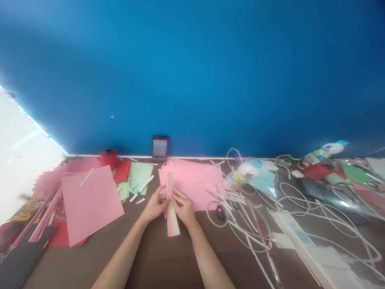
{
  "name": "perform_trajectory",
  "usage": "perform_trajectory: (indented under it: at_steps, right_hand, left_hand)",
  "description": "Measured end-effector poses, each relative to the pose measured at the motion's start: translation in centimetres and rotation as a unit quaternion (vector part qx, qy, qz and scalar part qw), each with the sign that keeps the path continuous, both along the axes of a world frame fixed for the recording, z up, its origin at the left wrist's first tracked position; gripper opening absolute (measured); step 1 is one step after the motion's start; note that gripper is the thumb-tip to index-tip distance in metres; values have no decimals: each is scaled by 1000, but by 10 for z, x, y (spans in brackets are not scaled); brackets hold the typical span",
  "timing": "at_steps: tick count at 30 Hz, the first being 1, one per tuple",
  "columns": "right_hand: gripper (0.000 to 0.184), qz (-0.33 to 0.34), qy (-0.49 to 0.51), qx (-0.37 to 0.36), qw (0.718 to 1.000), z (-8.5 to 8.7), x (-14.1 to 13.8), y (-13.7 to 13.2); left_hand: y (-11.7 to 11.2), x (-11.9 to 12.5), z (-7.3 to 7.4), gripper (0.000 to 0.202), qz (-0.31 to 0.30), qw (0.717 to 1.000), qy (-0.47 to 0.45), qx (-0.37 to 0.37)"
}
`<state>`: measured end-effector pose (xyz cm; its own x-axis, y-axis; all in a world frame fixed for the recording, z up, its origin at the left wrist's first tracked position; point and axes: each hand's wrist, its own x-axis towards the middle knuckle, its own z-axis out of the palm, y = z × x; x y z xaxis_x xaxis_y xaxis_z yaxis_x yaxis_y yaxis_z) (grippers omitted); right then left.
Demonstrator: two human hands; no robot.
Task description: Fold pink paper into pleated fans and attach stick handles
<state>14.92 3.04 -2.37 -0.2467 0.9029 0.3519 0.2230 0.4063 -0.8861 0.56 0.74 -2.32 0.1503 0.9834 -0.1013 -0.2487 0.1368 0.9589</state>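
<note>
Between my two hands is a narrow, pleated strip of folded paper (172, 224), pink with a pale green band along it, standing lengthwise away from me. My left hand (157, 204) pinches its left side near the middle. On the opposite side my right hand (182, 205) has its fingers closed on the same strip. Behind and partly under it lie pink paper sheets (195, 176). Scissors (221, 212) rest to the right of my right hand, among thin white paper strips. A white marker (141, 188) lies left of my left hand.
At left are a square pink sheet (92, 204), pink fan-folded paper (45, 180) and a red tape roll (108, 159). A phone-like device (160, 149) leans against the blue wall (192, 80). Glue bottles (248, 170), looping white cables (300, 200) and a power strip (296, 241) crowd the right.
</note>
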Motion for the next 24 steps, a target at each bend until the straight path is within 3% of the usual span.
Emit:
perform_trajectory:
  at_steps: [24]
  right_hand:
    - [27, -2, -24, 46, 999, -5, -1, 1]
  left_hand:
    - [-1, 2, 0, 66, -2, 999, 30, 18]
